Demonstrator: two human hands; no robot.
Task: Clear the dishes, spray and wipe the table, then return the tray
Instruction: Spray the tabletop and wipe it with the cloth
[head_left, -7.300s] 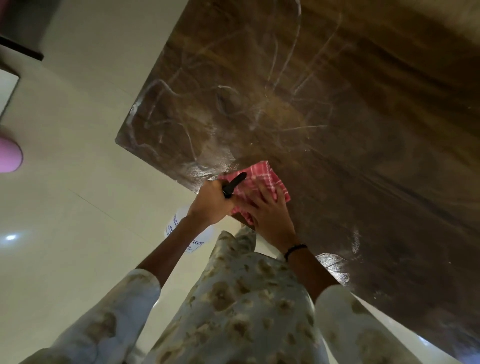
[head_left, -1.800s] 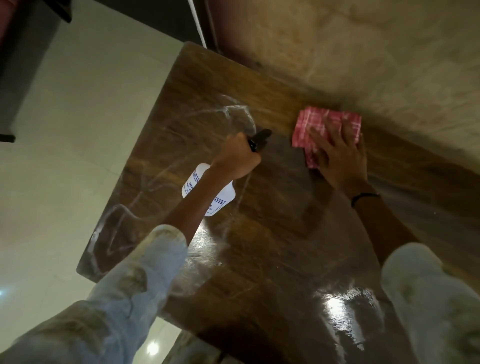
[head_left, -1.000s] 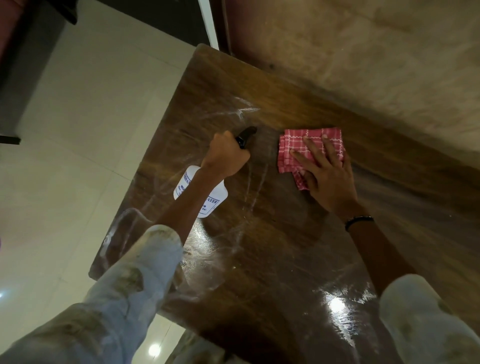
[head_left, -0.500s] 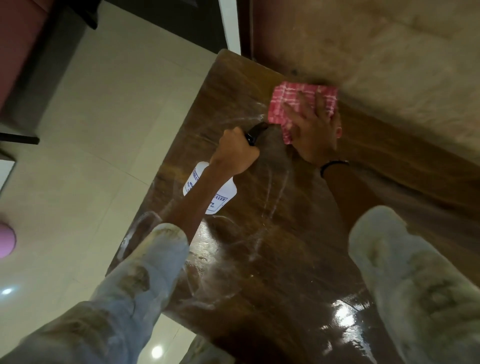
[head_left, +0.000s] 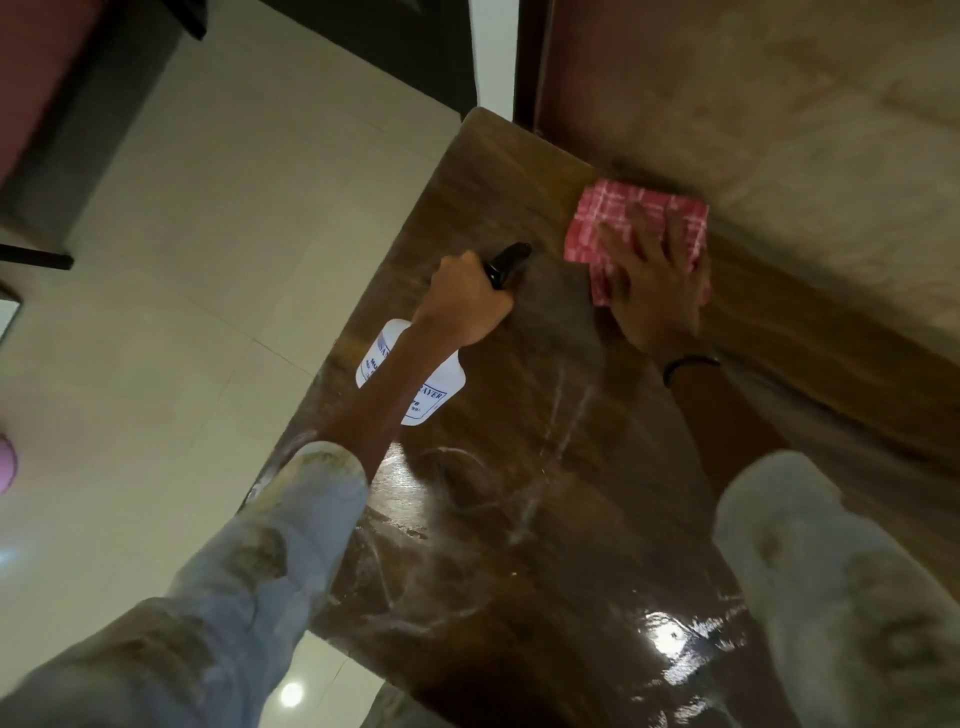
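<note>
My left hand grips the black trigger head of a white spray bottle, which hangs below my wrist over the table's left side. My right hand presses flat, fingers spread, on a folded red checked cloth at the far edge of the brown wooden table, close to the wall. The tabletop is wet, with white smear streaks and a bright glare near its front right.
A beige wall runs along the table's far side. Pale tiled floor lies to the left, with dark furniture at the upper left and a pink object at the left border.
My right hand has slid the cloth to the right along the far edge by the wall. The left hand with the bottle has stayed in about the same place.
</note>
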